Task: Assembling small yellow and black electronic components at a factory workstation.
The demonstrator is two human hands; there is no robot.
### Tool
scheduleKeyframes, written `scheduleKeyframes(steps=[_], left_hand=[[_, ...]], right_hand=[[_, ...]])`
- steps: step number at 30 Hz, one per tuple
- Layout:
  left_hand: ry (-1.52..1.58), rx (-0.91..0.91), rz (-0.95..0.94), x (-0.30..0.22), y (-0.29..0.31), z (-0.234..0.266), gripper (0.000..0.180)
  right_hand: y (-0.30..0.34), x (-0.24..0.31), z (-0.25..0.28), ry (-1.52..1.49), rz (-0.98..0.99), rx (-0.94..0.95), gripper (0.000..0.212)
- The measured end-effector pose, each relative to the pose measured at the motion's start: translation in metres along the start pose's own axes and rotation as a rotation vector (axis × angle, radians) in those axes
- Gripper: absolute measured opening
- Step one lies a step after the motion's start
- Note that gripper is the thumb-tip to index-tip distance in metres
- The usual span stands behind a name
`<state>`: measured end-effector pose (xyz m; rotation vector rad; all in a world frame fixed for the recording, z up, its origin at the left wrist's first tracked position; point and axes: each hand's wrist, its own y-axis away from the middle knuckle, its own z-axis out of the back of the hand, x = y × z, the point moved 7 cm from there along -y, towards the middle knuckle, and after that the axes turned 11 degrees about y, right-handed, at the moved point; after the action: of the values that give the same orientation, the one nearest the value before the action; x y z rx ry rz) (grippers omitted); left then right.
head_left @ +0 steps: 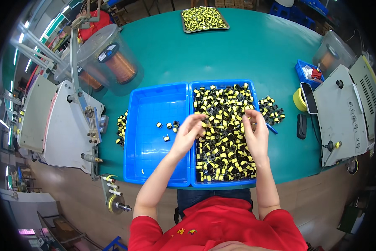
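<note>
Blue rectangular plastic tray holds small yellow-black blocks; over it, left hand, right hand half-curled, grips unclear; best pinch singly.

On the table, between left machine and right machine, the left bin adjoins the right bin, both holding components; behind lies a tray.
</note>
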<state>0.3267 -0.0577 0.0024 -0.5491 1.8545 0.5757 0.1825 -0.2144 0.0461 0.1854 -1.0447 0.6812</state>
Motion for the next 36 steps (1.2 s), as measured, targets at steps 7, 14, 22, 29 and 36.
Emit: scheduleKeyframes(steps=[7,14,22,29,36], left_hand=[[-1.311,-0.474,-0.230,-0.020,0.005,0.059,0.024],[-1.400,-0.521,-0.390,-0.030,0.008,0.032,0.017],[-1.003,0.275,-0.538,-0.006,0.019,-0.042,0.025],[-0.954,0.318,-0.487,-0.001,0.016,-0.039,0.015],[-0.624,0.127,-0.290,-0.011,0.007,-0.020,0.011]], right_hand=[[0.025,0.001,-0.013,0.639,0.268,0.119,0.026],[0.032,0.015,-0.020,0.753,0.322,0.117,0.026],[0.035,0.018,-0.025,0.749,0.414,0.174,0.025],[0.033,0.020,-0.028,0.732,0.386,0.215,0.023],[0.031,0.016,-0.033,0.774,0.372,0.267,0.022]])
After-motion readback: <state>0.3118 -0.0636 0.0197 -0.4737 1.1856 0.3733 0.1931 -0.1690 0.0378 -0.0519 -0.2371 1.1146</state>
